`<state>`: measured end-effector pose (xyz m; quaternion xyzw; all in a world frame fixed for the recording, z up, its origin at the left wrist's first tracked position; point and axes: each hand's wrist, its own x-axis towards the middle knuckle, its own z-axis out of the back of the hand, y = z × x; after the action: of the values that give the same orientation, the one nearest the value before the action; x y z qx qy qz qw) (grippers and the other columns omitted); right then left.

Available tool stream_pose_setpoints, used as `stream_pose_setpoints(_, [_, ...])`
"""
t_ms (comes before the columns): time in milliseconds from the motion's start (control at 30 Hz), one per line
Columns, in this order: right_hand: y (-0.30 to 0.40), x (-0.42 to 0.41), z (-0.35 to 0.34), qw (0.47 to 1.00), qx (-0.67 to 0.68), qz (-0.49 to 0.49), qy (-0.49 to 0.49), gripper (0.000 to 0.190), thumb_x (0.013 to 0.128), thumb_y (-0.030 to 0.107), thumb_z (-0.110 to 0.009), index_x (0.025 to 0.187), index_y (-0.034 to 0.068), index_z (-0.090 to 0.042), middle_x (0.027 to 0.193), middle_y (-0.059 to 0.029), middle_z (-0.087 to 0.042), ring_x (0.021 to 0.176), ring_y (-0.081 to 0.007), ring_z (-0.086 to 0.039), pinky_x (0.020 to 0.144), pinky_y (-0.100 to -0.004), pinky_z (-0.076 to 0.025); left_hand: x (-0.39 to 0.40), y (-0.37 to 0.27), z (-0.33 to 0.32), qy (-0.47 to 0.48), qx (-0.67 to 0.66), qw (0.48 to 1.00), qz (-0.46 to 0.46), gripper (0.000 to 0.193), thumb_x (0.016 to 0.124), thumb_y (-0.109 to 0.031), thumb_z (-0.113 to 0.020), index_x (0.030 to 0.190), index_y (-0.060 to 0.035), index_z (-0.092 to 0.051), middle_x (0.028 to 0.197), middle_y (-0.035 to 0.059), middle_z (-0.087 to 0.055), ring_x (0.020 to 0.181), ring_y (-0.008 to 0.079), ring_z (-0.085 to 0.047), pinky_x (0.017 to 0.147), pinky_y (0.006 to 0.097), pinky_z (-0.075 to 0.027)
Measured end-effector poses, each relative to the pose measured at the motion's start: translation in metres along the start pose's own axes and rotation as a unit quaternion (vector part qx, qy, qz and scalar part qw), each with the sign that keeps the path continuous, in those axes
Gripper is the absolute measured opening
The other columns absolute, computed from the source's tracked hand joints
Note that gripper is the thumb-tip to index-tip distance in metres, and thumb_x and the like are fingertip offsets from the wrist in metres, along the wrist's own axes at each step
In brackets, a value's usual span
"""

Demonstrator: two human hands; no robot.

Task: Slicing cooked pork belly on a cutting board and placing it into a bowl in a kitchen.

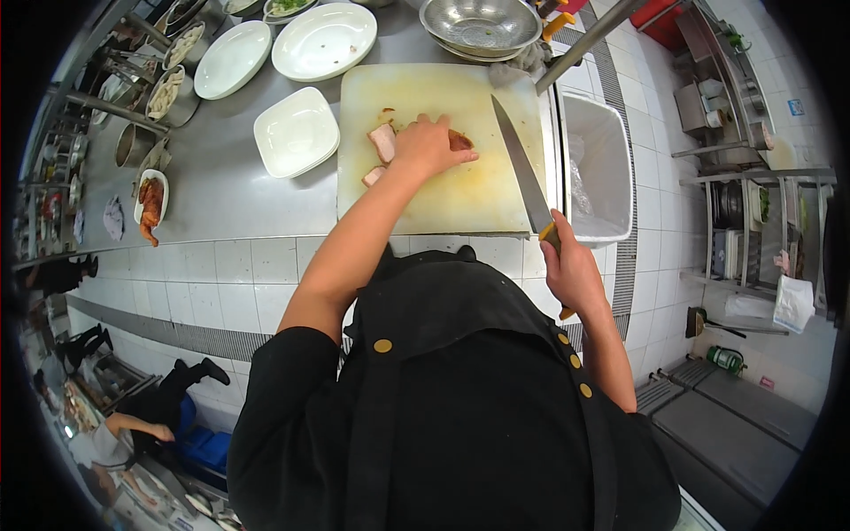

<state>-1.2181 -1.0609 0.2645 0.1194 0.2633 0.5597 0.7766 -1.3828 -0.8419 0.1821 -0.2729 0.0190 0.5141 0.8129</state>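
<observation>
My left hand point(428, 146) is spread over a browned piece of roast meat point(459, 140) on the worn plastic cutting board point(425, 206). Its fingers and thumb straddle the piece and hide most of it. Beside the wrist lie pale cut meat pieces point(382, 143), one of them partly behind my forearm. My right hand point(576, 272) grips the yellow handle of a long-bladed kitchen knife point(521, 169). The blade points away from me over the board's right side, apart from the meat.
Stacked white square bowls point(295, 136) stand left of the board, with white oval plates point(325, 41) behind. A metal colander point(481, 26) is at the back. Farther left sits a dish of roast poultry point(151, 199). A white bin point(601, 166) stands right. A person point(139, 425) is behind, lower left.
</observation>
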Motion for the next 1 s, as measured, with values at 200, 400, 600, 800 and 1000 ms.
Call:
stream_pose_setpoints(200, [-0.013,-0.010,-0.009,0.999,0.043,-0.022,0.006,0.046,0.085,0.012,-0.053,0.128,0.002,-0.038,0.081,-0.0272,-0.061,0.077,-0.0443,-0.059,0.069,-0.0473,-0.046,0.027,0.023,0.004,-0.028,0.103,0.987,-0.119,0.067,0.072,-0.060,-0.060,0.108,-0.0030,-0.058,0.102,0.0208,-0.058,0.091,0.0327,-0.060,0.075,0.0412,-0.049])
stream_pose_setpoints(400, [-0.028,-0.008,-0.016,0.998,0.053,-0.016,0.010,0.041,0.084,0.013,-0.055,0.122,0.002,-0.043,0.083,-0.0270,-0.061,0.079,-0.0442,-0.059,0.069,-0.0468,-0.046,0.005,0.012,-0.025,0.051,-0.197,0.978,0.048,0.059,0.080,-0.042,-0.061,0.116,0.0027,-0.049,0.084,0.0184,-0.064,0.079,0.0278,-0.063,0.069,0.0386,-0.050])
stream_pose_setpoints(600, [-0.026,-0.007,-0.014,0.998,0.008,0.061,-0.016,0.041,0.083,0.012,-0.055,0.121,0.003,-0.043,0.087,-0.0251,-0.061,0.076,-0.0426,-0.059,0.067,-0.0468,-0.047,-0.032,0.010,-0.070,-0.149,-0.287,0.943,0.075,0.051,0.076,-0.022,-0.066,0.116,-0.0002,-0.044,0.081,0.0120,-0.062,0.074,0.0193,-0.062,0.063,0.0305,-0.048])
stream_pose_setpoints(800, [0.018,0.006,0.028,0.972,-0.181,0.109,0.099,0.048,0.086,0.016,-0.052,0.132,0.009,-0.037,0.073,-0.0203,-0.058,0.064,-0.0373,-0.059,0.059,-0.0455,-0.049,-0.016,0.016,-0.102,-0.377,-0.400,0.832,-0.076,0.040,0.064,-0.009,-0.068,0.095,-0.0037,-0.043,0.085,0.0084,-0.046,0.077,0.0209,-0.047,0.069,0.0331,-0.043])
stream_pose_setpoints(1000, [0.053,0.020,0.062,0.928,-0.312,0.128,0.157,0.054,0.083,0.007,-0.047,0.135,0.008,-0.035,0.072,-0.0183,-0.058,0.062,-0.0328,-0.061,0.057,-0.0422,-0.049,-0.003,0.015,-0.106,-0.362,-0.413,0.829,-0.107,0.036,0.060,-0.003,-0.066,0.083,-0.0051,-0.038,0.081,0.0087,-0.041,0.073,0.0236,-0.044,0.068,0.0319,-0.041])
